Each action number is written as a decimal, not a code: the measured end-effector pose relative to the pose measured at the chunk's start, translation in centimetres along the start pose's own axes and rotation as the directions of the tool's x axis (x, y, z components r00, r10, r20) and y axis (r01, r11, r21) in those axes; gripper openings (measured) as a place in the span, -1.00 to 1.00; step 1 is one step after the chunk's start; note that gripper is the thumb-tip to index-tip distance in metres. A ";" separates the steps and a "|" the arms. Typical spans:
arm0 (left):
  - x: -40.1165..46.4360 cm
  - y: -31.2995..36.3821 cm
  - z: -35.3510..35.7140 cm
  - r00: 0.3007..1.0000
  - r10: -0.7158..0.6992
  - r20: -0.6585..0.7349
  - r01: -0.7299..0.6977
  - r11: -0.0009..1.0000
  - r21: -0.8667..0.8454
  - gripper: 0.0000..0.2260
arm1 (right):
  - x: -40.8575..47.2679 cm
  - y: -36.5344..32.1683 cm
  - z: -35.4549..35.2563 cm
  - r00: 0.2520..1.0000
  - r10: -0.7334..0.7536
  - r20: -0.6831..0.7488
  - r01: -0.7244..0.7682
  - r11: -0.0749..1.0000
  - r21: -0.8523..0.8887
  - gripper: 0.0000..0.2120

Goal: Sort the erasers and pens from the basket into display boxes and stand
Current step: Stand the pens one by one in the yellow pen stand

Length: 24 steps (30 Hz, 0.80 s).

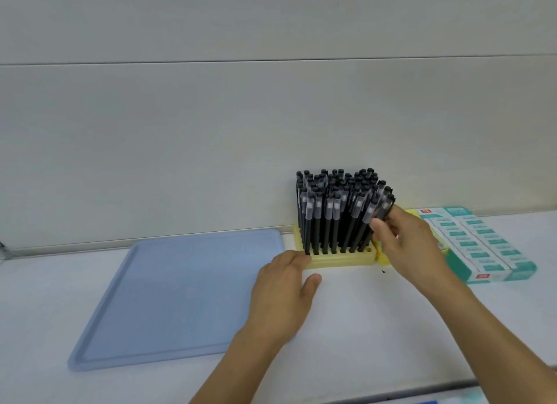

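A yellow pen stand (pixel 340 260) sits against the wall, packed with several upright black pens (pixel 334 213). My right hand (pixel 407 240) pinches black pens (pixel 384 206) at the stand's right front corner, tilted over the holes there. With straight fingers, my left hand (pixel 283 286) rests against the stand's left front corner. To the right lies a teal display box (pixel 482 243) filled with rows of wrapped erasers. A second yellow box (pixel 384 259) peeks out behind my right hand, mostly hidden.
A flat light-blue tray (pixel 180 295) lies on the white table to the left of the stand. The wall runs close behind the stand and boxes. A small dark speck (pixel 383 271) lies on the table in front of the stand.
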<state>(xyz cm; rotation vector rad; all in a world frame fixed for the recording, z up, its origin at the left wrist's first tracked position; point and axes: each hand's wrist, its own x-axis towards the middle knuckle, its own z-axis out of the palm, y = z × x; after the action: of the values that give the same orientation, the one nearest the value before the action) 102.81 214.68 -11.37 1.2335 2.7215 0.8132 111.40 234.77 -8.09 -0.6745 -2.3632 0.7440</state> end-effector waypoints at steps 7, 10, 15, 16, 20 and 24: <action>0.6 -0.8 -0.4 1.000 -0.014 -0.026 0.013 1.000 -0.013 -0.51 | -0.2 0.9 -0.4 0.997 0.054 0.059 -0.051 0.997 -0.055 -0.70; 2.8 -1.7 -0.3 0.998 -0.046 0.044 0.043 0.997 0.065 -0.21 | -0.3 2.7 -0.8 0.989 0.035 0.146 -0.007 0.983 -0.186 -0.40; 7.1 -2.9 -0.5 0.976 -0.040 0.212 0.114 0.929 -0.351 0.19 | 1.0 3.1 0.5 0.937 -0.029 0.348 0.133 0.951 -0.279 -0.22; 7.3 -3.2 -0.6 0.976 -0.039 0.213 0.116 0.926 -0.361 0.19 | 1.2 3.1 0.6 0.928 -0.048 0.369 0.164 0.943 -0.289 -0.20; 7.6 -3.9 -0.5 0.978 -0.043 0.204 0.105 0.947 -0.302 0.12 | 1.6 4.0 0.5 0.915 -0.065 0.398 0.200 0.930 -0.308 -0.16; 8.3 -4.0 -0.5 0.985 -0.041 0.165 0.089 0.952 -0.294 0.06 | 2.4 4.9 1.5 0.935 -0.043 0.353 0.142 0.954 -0.262 -0.06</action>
<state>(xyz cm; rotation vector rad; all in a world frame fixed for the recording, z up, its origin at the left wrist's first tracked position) 94.32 218.20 -11.46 1.0863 2.3902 1.0279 110.13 239.20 -11.34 -0.5779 -2.8402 0.5160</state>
